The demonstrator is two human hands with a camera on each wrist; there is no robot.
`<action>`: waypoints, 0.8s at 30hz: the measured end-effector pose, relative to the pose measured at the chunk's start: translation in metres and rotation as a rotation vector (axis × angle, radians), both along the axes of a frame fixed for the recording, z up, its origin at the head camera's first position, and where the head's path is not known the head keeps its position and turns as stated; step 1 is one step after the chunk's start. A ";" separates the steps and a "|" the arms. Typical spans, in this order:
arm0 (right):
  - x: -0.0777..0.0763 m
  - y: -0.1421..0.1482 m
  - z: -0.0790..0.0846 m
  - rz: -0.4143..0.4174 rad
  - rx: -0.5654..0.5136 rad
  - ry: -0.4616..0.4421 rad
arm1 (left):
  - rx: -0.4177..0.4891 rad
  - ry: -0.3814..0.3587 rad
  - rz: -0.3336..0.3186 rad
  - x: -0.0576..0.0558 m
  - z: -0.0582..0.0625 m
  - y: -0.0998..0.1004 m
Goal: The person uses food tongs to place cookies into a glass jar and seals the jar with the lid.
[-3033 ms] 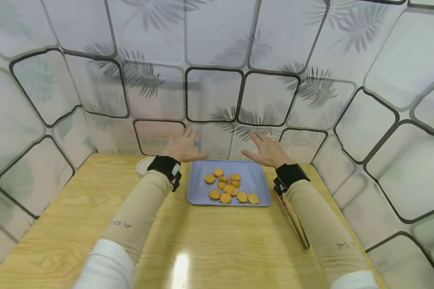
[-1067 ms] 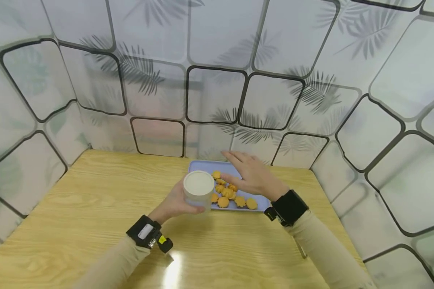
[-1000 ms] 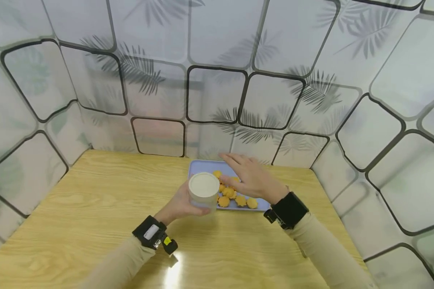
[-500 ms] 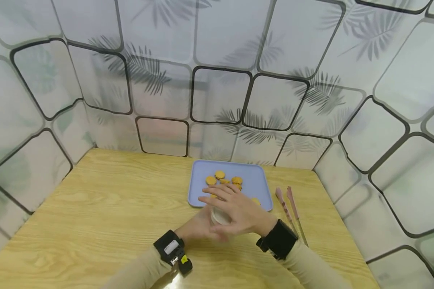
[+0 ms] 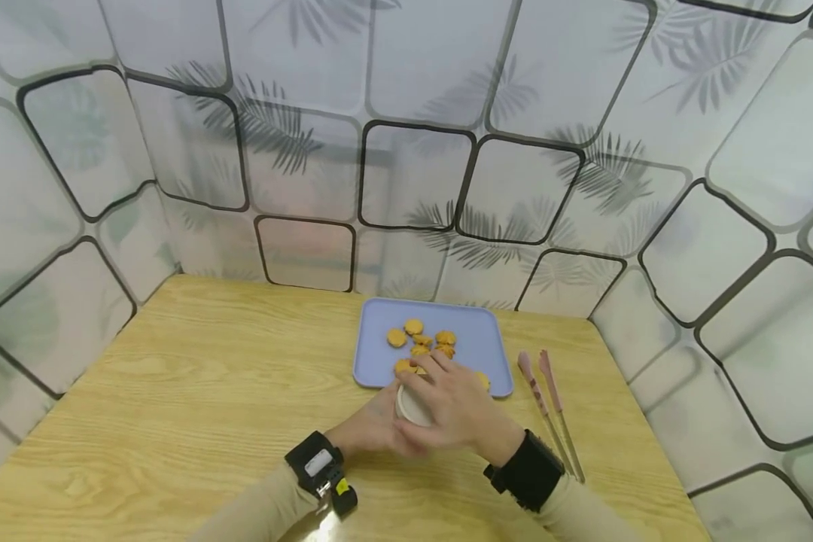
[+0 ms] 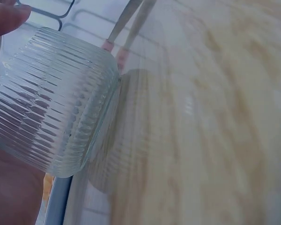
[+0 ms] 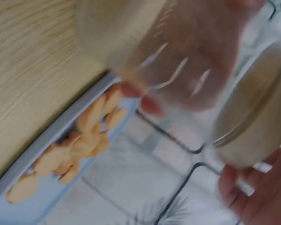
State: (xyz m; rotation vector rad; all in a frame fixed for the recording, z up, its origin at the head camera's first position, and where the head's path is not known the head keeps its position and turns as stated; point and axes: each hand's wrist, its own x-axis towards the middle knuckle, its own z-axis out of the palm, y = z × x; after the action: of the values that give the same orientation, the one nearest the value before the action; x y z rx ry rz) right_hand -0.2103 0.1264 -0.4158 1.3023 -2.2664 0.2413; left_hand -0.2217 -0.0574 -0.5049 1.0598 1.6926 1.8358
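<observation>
Over the front edge of the tray, my left hand (image 5: pixel 373 429) holds a ribbed clear glass jar (image 6: pixel 61 103), its fingers around the side. The jar is tilted close above the table in the left wrist view. My right hand (image 5: pixel 457 406) grips the jar's round whitish lid (image 7: pixel 253 108) by its edge. In the right wrist view, blurred, a gap shows between lid and jar mouth. Most of the jar is hidden behind my hands in the head view. Just beyond them, several small golden cookies (image 5: pixel 397 337) lie on the blue-lilac tray (image 5: pixel 373 361).
Right of the tray, metal tongs (image 5: pixel 549 406) with pink tips lie on the wooden table (image 5: pixel 196 391). A patterned curtain (image 5: pixel 298 173) surrounds the table at the back and both sides.
My left hand has taken the jar from the back left and brought it in front of the tray. My right hand, earlier open, has come over it and now grips the lid.
</observation>
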 end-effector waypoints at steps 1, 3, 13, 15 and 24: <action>0.003 -0.002 0.000 -0.046 0.007 0.033 | -0.061 0.079 0.000 -0.001 0.002 0.000; 0.010 -0.007 -0.002 -0.114 0.025 0.085 | -0.197 0.300 0.080 -0.002 0.004 -0.001; 0.007 -0.013 -0.009 -0.092 -0.026 0.033 | -0.224 0.442 0.120 -0.006 -0.001 0.000; 0.004 -0.011 -0.008 -0.063 -0.018 0.030 | -0.182 0.348 0.104 -0.006 -0.001 -0.001; -0.010 -0.006 -0.002 0.202 0.042 0.021 | -0.129 0.149 0.038 -0.002 0.006 -0.011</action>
State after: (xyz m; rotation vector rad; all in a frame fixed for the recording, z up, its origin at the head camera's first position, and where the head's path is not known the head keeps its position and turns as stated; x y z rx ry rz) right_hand -0.2207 0.1207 -0.4179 1.5499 -2.1338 0.2496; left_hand -0.2239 -0.0682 -0.4990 1.1421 1.9010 1.6805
